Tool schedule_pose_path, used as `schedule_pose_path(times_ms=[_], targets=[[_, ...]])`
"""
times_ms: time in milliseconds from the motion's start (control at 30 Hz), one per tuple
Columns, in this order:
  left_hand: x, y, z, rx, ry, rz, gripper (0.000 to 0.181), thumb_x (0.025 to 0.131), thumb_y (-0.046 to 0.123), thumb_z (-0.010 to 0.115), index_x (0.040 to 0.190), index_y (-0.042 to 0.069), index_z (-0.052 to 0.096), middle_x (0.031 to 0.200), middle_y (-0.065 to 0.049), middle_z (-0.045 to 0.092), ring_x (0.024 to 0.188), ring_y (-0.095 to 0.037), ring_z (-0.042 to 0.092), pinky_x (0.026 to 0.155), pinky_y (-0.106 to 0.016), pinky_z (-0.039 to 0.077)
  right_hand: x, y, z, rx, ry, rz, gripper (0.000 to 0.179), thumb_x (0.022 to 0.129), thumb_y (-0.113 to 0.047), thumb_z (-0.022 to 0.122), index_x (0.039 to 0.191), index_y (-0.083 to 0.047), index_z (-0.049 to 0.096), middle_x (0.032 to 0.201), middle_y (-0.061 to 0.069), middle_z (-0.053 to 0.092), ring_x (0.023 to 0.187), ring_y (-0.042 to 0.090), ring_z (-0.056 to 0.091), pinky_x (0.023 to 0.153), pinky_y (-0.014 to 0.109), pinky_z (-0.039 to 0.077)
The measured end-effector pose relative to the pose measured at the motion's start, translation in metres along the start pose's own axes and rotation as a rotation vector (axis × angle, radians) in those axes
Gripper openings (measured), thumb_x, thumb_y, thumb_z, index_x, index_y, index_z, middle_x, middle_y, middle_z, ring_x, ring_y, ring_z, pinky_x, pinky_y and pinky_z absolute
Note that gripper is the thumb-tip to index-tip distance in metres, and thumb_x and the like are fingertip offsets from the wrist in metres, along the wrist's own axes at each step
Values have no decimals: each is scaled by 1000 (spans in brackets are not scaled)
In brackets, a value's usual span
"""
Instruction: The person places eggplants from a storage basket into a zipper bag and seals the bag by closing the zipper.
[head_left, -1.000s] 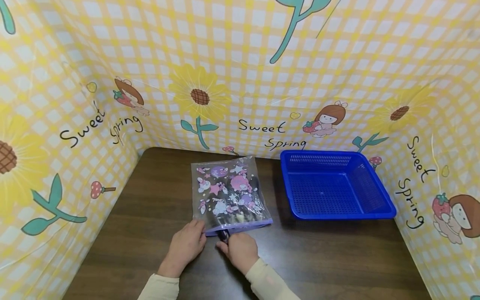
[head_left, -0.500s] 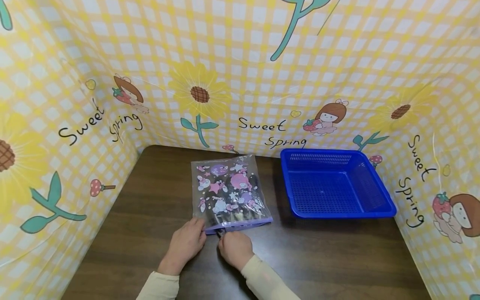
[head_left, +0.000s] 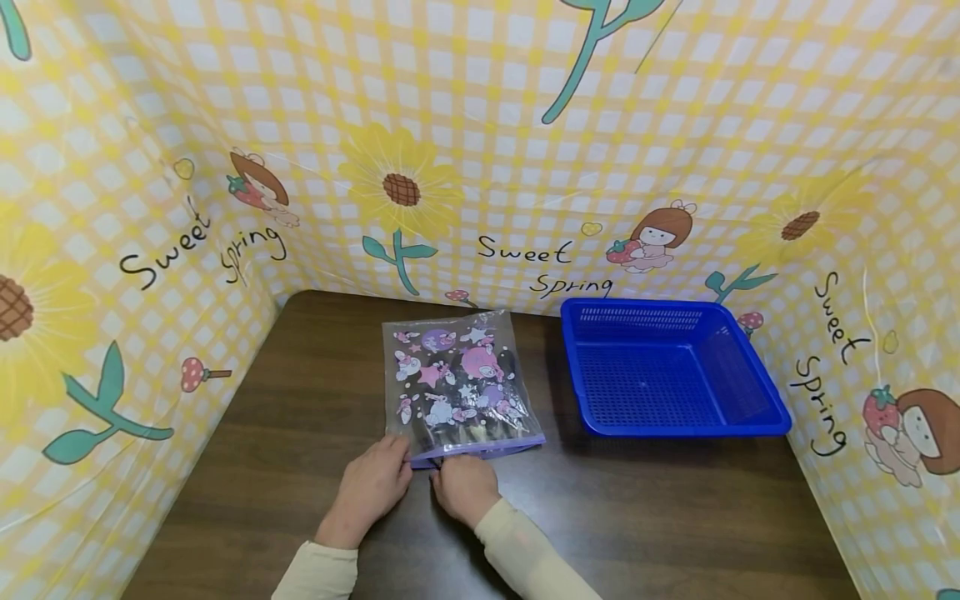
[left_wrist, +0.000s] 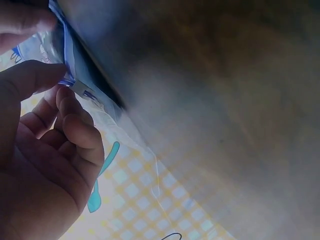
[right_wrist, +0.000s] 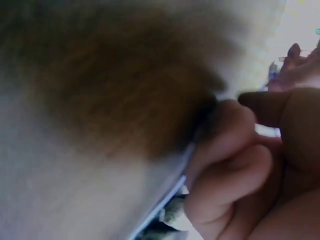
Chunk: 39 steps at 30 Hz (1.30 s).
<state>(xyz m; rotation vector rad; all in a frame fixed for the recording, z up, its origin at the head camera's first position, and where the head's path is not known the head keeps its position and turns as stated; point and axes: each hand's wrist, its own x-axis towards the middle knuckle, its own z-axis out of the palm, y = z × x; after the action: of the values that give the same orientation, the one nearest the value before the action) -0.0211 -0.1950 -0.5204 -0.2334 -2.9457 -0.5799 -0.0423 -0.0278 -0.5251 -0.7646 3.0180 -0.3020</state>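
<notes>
A clear zip bag [head_left: 450,379] with pink and purple cartoon prints lies flat on the dark wooden table [head_left: 315,375], its purple zip edge facing me. My left hand [head_left: 372,483] pinches the left corner of that edge between thumb and fingers; the left wrist view shows the hand [left_wrist: 55,130] there. At the mouth of the bag, my right hand [head_left: 468,487] has its fingers curled round a dark, slim, handle-like thing [head_left: 437,462]. Most of it is hidden by the hand and bag. Dark shapes show through the plastic, their kind unclear.
A blue plastic basket [head_left: 637,387] with a mesh bottom stands on the table to the right of the bag. Yellow checked cloth [head_left: 510,183] printed with sunflowers hangs round the back and both sides of the table.
My right hand has moved forward and slightly left to the bag's mouth. The dark thing in it has gone further in, and less of it shows. My left hand has stayed at the corner.
</notes>
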Motion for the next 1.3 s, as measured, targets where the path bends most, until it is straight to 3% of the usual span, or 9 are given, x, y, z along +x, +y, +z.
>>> schedule_pose_path(times_ms=[133, 333, 500, 933, 1100, 1200, 1300], targets=[[1, -1, 0, 2, 12, 7, 19, 80, 5, 72, 80, 12, 55, 77, 0, 49, 69, -21, 53, 57, -40, 46, -4, 0, -4, 15, -55, -76, 25, 91, -30, 71, 75, -10, 67, 68, 7, 66, 60, 26, 65, 49, 39, 49], [3, 1, 0, 7, -10, -8, 20, 81, 5, 72, 80, 12, 54, 76, 0, 49, 68, -21, 53, 57, -40, 46, -6, -1, -6, 37, 1, -89, 24, 88, -29, 74, 94, -8, 63, 70, 8, 65, 61, 26, 66, 49, 39, 49], [4, 3, 0, 10, -28, -19, 21, 82, 6, 73, 81, 12, 54, 76, 0, 49, 67, -21, 52, 57, -40, 46, -4, 0, -5, 35, 12, -101, 27, 87, -28, 74, 95, -7, 59, 67, 9, 63, 60, 26, 65, 49, 39, 49], [6, 3, 1, 15, -69, -40, 20, 85, 8, 73, 83, 13, 55, 77, 1, 49, 67, -18, 50, 57, -39, 45, -10, 14, -7, 106, -60, -118, 30, 88, -31, 73, 105, -10, 60, 71, 5, 64, 65, 23, 65, 55, 37, 49], [3, 2, 0, 12, -60, -37, 22, 84, 9, 76, 82, 14, 54, 77, 2, 48, 68, -18, 50, 58, -38, 45, -15, 22, -13, 192, -128, -100, 17, 91, -29, 70, 89, -15, 60, 70, -2, 59, 67, 18, 61, 59, 35, 48], [-1, -2, 0, 5, -65, -83, 25, 84, 15, 79, 81, 14, 54, 77, 1, 49, 68, -19, 50, 58, -40, 45, -19, 27, -15, 238, -127, -85, 21, 91, -27, 69, 78, -18, 55, 67, -6, 53, 63, 14, 56, 57, 33, 45], [-6, -6, -1, -25, -79, -212, 31, 87, 33, 79, 82, 12, 56, 75, -2, 53, 66, -22, 54, 56, -44, 46, -24, 33, -14, 274, -112, -50, 24, 92, -27, 68, 73, -19, 55, 64, -7, 51, 60, 14, 53, 56, 33, 43]])
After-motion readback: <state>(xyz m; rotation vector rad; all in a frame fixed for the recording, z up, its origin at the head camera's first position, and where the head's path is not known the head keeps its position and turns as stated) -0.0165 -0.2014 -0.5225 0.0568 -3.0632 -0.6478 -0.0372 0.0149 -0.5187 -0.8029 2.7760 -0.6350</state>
